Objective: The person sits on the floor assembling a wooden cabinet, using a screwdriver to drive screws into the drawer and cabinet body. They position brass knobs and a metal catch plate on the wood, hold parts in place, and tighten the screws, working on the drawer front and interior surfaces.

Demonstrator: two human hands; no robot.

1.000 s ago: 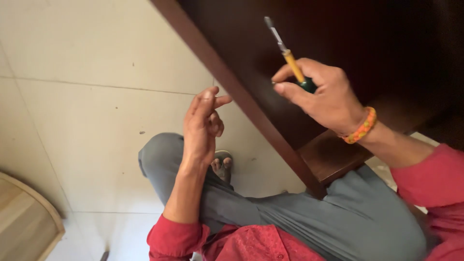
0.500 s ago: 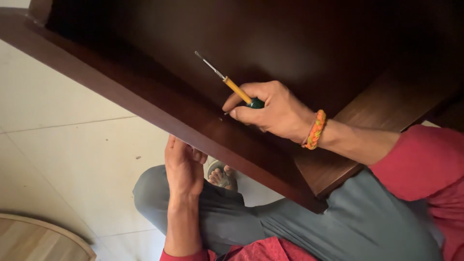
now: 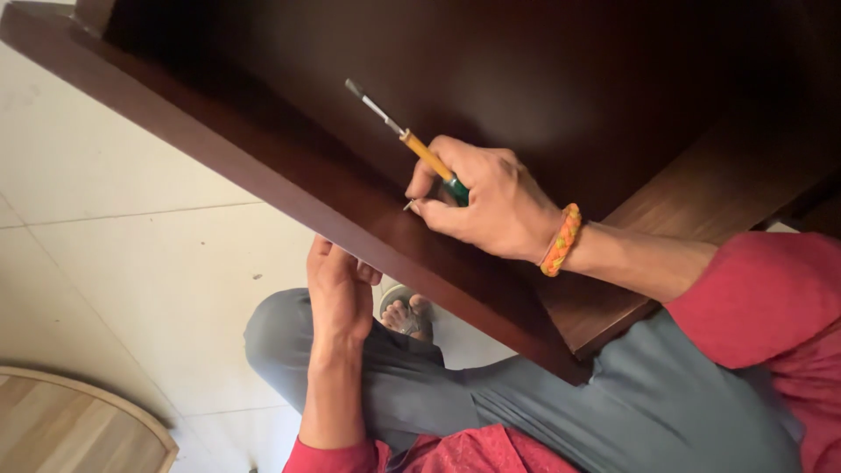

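- Dark wooden cabinet panel (image 3: 289, 188): lying tilted across the person's lap, its long edge running from upper left to lower right. It is resting on the knee rather than on a firm surface, so it is likely rocking under pressure, and a shift could throw off whatever is being set into it.
- Pale tiled floor (image 3: 131, 236): lying well below the panel; anything small dropped here is probably bouncing or rolling away.
- Left hand (image 3: 337, 293): reaching up under the panel's lower edge, fingers curled against it. Whether it is gripping the edge or only touching it cannot be told. If it is merely touching, the panel is poorly braced.
- Right hand (image 3: 486, 206): closed around a screwdriver, an orange braided band at the wrist, fingertips pressing on the panel's face.
- Screwdriver (image 3: 412, 144): yellow shaft and green handle, tip pointing up and away from the wood. Held this way, it is at risk of scratching the dark finish when swung round.
- Small metal piece (image 3: 410, 205): looking like a screw pinched under the fingertips against the panel; too small to be sure. The grip is shared with the tool, so it is apt to slip.
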